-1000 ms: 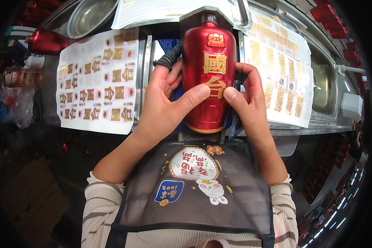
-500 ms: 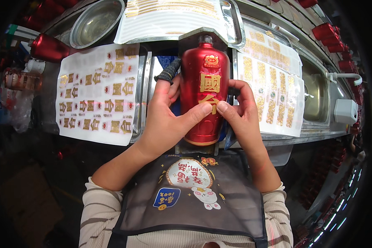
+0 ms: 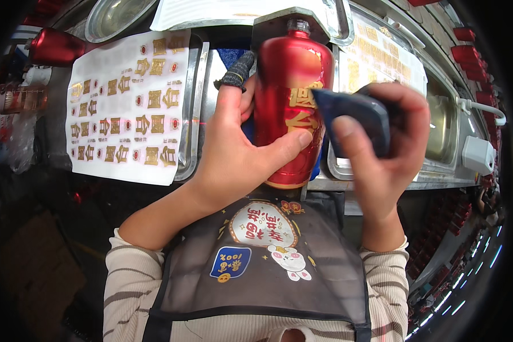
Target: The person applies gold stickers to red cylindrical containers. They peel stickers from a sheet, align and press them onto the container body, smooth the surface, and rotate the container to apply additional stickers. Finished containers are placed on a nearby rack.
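A glossy red bottle (image 3: pixel 271 91) with a dark neck and gold lettering lies tilted back against a dark angled rest (image 3: pixel 279 20), its base towards me. My left hand (image 3: pixel 242 145) grips it from the left, the thumb pressed across its lower front. A black cover wraps the index fingertip of that hand. In my right hand (image 3: pixel 387 142) is a flat dark blue scraper (image 3: pixel 353 117), pinched between thumb and fingers. Its pointed corner is at the right side of the upper gold character; the blur hides whether it touches. That hand is smeared by motion.
A white sheet of gold decals (image 3: pixel 125 142) covers a metal tray at left; more decal sheets (image 3: pixel 410 71) lie at right. A metal bowl (image 3: pixel 117 20) and another red bottle (image 3: pixel 57 47) stand at far left. At right are a sink (image 3: pixel 439 122) and white tap (image 3: pixel 484 107).
My right hand has left the bottle and now holds the blue scraper over its right side. The bottle has turned, moving its lettering to the right. My left hand still holds it.
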`<act>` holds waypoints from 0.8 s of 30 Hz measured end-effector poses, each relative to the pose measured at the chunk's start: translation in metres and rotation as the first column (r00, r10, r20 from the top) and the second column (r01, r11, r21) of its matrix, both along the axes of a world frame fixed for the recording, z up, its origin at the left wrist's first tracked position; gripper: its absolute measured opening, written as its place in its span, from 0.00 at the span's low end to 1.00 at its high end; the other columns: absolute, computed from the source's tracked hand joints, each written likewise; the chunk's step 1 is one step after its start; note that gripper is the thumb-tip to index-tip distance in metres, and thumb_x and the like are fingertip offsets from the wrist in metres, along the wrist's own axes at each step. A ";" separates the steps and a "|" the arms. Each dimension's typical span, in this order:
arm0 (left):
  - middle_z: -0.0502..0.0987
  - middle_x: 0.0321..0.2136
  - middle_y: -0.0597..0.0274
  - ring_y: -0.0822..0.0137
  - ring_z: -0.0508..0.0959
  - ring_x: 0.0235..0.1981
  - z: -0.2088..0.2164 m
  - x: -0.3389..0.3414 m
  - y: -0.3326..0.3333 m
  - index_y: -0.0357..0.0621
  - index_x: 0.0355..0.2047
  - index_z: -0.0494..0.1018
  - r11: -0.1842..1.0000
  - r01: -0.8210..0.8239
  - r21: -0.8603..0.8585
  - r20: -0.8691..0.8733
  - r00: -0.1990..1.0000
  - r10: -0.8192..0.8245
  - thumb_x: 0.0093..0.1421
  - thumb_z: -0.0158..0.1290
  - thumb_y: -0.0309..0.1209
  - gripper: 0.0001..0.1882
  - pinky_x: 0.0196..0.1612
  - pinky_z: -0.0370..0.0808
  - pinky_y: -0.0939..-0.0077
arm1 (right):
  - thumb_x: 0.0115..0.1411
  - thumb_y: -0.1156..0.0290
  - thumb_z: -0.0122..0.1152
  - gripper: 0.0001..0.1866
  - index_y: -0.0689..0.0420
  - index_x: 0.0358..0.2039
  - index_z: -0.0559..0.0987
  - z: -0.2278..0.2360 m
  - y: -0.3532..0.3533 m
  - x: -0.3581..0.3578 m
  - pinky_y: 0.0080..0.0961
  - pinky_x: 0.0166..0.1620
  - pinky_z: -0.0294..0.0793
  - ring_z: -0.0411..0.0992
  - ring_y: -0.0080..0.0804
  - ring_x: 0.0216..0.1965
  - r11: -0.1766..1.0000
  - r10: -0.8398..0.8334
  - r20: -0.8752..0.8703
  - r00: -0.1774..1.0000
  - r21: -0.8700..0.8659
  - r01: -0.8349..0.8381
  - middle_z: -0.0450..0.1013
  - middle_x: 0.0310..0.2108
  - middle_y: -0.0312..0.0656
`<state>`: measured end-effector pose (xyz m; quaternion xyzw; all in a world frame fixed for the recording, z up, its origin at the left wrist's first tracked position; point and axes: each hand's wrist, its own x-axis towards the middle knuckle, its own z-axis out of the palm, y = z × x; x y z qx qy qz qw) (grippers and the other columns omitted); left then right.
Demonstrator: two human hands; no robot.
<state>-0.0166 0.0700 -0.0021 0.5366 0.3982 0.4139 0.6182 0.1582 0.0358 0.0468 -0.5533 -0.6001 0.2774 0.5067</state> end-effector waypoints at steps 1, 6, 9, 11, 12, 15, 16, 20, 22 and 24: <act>0.74 0.49 0.44 0.63 0.75 0.51 -0.001 0.000 -0.001 0.26 0.53 0.58 1.000 0.003 -0.005 0.009 1.000 -0.003 0.51 0.69 0.31 0.38 0.54 0.72 0.69 | 0.54 0.80 0.68 0.19 0.65 0.46 0.72 0.005 0.001 0.001 0.19 0.45 0.72 0.73 0.27 0.40 0.986 0.123 0.265 0.956 0.077 -0.148 0.73 0.38 0.43; 0.73 0.50 0.44 0.63 0.75 0.52 0.007 -0.001 0.000 0.26 0.53 0.58 0.998 0.036 -0.050 -0.012 0.999 -0.037 0.51 0.68 0.30 0.37 0.56 0.71 0.68 | 0.53 0.79 0.66 0.10 0.60 0.36 0.77 0.000 0.083 0.021 0.20 0.33 0.74 0.75 0.27 0.28 0.919 -0.188 0.423 0.886 0.393 0.008 0.75 0.27 0.40; 0.73 0.50 0.44 0.62 0.75 0.52 -0.004 0.000 -0.001 0.26 0.53 0.58 0.999 0.025 -0.024 0.040 0.999 -0.024 0.52 0.67 0.29 0.36 0.55 0.72 0.67 | 0.54 0.78 0.69 0.13 0.61 0.39 0.77 -0.001 0.079 0.028 0.17 0.38 0.74 0.75 0.23 0.34 0.921 -0.101 0.207 0.973 0.388 0.012 0.77 0.33 0.37; 0.73 0.50 0.44 0.62 0.75 0.51 -0.003 0.001 -0.003 0.26 0.53 0.58 1.000 0.014 -0.006 0.059 0.998 -0.014 0.52 0.67 0.29 0.36 0.54 0.73 0.68 | 0.52 0.78 0.71 0.16 0.62 0.41 0.77 -0.007 0.051 0.023 0.17 0.39 0.74 0.75 0.23 0.36 0.932 -0.017 0.236 0.972 0.354 -0.070 0.76 0.34 0.38; 0.73 0.50 0.44 0.62 0.76 0.51 -0.001 0.001 -0.003 0.26 0.53 0.58 1.000 0.012 -0.027 0.073 0.997 -0.010 0.52 0.67 0.29 0.36 0.54 0.73 0.68 | 0.52 0.79 0.71 0.16 0.62 0.40 0.76 -0.011 0.042 0.020 0.17 0.39 0.74 0.74 0.23 0.36 0.945 -0.002 0.229 0.973 0.320 -0.074 0.75 0.34 0.37; 0.74 0.49 0.45 0.63 0.76 0.50 -0.001 0.001 0.000 0.27 0.55 0.57 0.998 0.013 -0.058 0.093 0.996 -0.008 0.52 0.67 0.29 0.37 0.53 0.73 0.69 | 0.53 0.81 0.69 0.14 0.62 0.41 0.77 -0.012 0.055 0.026 0.16 0.39 0.74 0.74 0.21 0.35 0.943 -0.194 0.201 0.960 0.308 0.126 0.75 0.33 0.37; 0.74 0.49 0.46 0.63 0.76 0.50 -0.002 -0.001 0.001 0.27 0.55 0.57 0.999 0.030 -0.033 0.039 0.999 -0.029 0.52 0.67 0.28 0.37 0.54 0.73 0.69 | 0.53 0.81 0.68 0.14 0.62 0.41 0.77 -0.010 0.055 0.027 0.15 0.39 0.73 0.74 0.21 0.35 0.943 -0.149 0.156 0.976 0.321 0.092 0.75 0.33 0.37; 0.73 0.50 0.46 0.64 0.75 0.51 0.002 -0.003 0.000 0.28 0.56 0.57 0.997 0.068 -0.048 0.036 0.997 -0.066 0.52 0.67 0.27 0.37 0.56 0.71 0.69 | 0.55 0.83 0.67 0.13 0.61 0.41 0.77 -0.016 0.050 0.031 0.14 0.39 0.74 0.74 0.18 0.36 0.932 -0.150 0.273 0.950 0.359 0.044 0.76 0.32 0.36; 0.72 0.51 0.46 0.64 0.74 0.53 0.001 0.000 0.000 0.29 0.55 0.57 0.997 0.053 -0.063 0.107 0.993 -0.046 0.52 0.67 0.27 0.36 0.57 0.70 0.68 | 0.50 0.87 0.65 0.16 0.61 0.40 0.79 -0.012 0.049 0.029 0.20 0.39 0.75 0.75 0.25 0.35 0.936 -0.047 0.278 0.959 0.347 -0.055 0.76 0.33 0.38; 0.70 0.53 0.46 0.64 0.72 0.55 -0.001 -0.003 -0.001 0.30 0.54 0.58 0.998 0.046 -0.042 0.148 0.988 -0.039 0.53 0.67 0.27 0.35 0.59 0.69 0.68 | 0.49 0.88 0.68 0.19 0.62 0.42 0.78 -0.002 0.030 0.023 0.23 0.43 0.75 0.75 0.31 0.38 0.915 0.098 0.517 0.850 0.289 -0.281 0.76 0.37 0.42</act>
